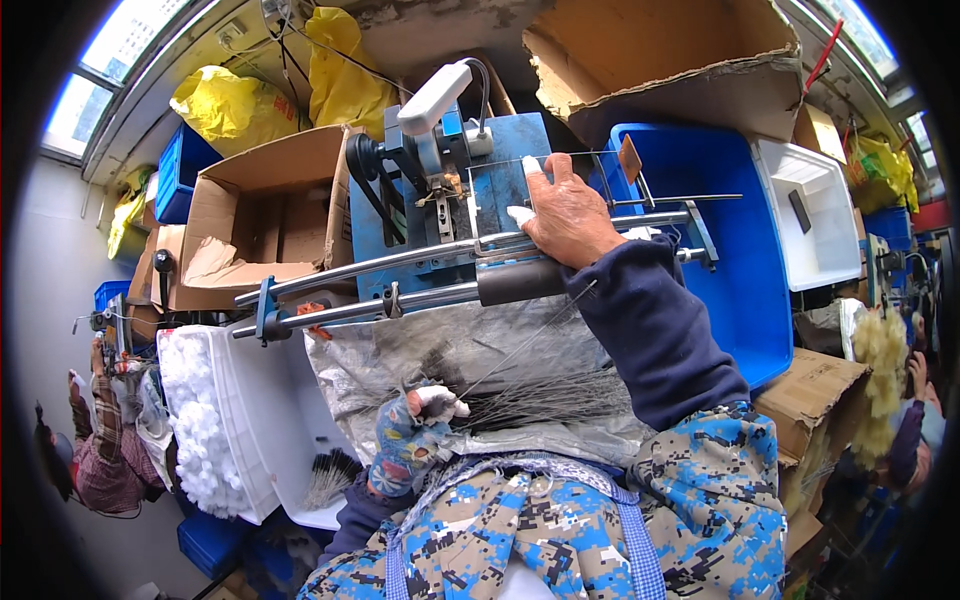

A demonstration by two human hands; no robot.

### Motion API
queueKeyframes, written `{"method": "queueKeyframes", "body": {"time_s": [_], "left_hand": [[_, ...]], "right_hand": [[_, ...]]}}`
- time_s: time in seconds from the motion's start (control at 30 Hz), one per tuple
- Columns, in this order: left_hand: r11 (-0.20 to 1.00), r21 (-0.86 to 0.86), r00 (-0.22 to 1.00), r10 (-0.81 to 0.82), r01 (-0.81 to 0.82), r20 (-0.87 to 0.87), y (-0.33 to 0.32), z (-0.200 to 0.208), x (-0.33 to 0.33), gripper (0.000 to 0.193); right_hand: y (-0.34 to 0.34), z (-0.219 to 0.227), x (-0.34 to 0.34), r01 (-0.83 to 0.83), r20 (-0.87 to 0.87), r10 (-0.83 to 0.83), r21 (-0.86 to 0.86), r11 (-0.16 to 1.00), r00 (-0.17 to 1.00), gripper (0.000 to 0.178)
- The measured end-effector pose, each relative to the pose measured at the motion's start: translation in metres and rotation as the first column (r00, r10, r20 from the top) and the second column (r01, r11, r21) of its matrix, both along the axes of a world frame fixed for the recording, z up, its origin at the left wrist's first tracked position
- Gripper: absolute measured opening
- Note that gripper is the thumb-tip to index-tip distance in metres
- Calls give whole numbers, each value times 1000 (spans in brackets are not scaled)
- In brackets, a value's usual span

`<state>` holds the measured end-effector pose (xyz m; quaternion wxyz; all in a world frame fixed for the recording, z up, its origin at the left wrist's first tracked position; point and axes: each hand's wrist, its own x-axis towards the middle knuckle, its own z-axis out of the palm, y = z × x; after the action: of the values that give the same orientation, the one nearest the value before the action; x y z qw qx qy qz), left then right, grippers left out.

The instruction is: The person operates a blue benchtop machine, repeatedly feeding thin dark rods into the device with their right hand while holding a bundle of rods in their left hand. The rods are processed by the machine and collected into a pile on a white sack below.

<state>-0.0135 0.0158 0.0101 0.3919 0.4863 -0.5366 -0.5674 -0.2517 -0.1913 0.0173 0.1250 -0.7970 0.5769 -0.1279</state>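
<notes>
My left hand [432,404], its fingertips wrapped in white and a patterned sleeve cover over its wrist, is closed low in front of me. From its fingers a thin metal wire [525,343] slants up toward my right sleeve. Beside that hand, a bundle of thin wires [550,395] lies on a grey plastic sheet [365,345]. My right hand [572,212] reaches over the metal rails [405,258] of a blue bench machine [515,135]. Its thumb and index finger, both with white wraps, are apart near the machine's blue plate; its palm side is hidden.
An open cardboard box [270,215] stands left of the machine, a blue bin [735,260] right of it. White tubs [290,440] at left hold white tufts and dark-tipped wires. A big carton [670,60] stands behind. Other people [110,450] work at both sides.
</notes>
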Motion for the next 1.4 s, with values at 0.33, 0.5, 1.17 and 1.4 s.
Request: {"method": "queueKeyframes", "body": {"time_s": [0.33,0.5,1.17,1.4], "left_hand": [[997,17,994,-70,71,-85,-3,12,-2,26],[989,148,988,36,-13,-152,6,7,4,26],[990,-77,993,117,-116,10,-4,13,1,19],[975,-105,976,205,-196,77,-3,22,8,16]], "right_hand": [[3,-3,37,-21,17,21,7,1000,1000,59],[5,1,63,-43,-6,43,20,999,999,61],[-32,17,-24,17,-202,-91,-342,939,975,28],[-24,23,-39,-134,-354,83,-122,983,932,11]]}}
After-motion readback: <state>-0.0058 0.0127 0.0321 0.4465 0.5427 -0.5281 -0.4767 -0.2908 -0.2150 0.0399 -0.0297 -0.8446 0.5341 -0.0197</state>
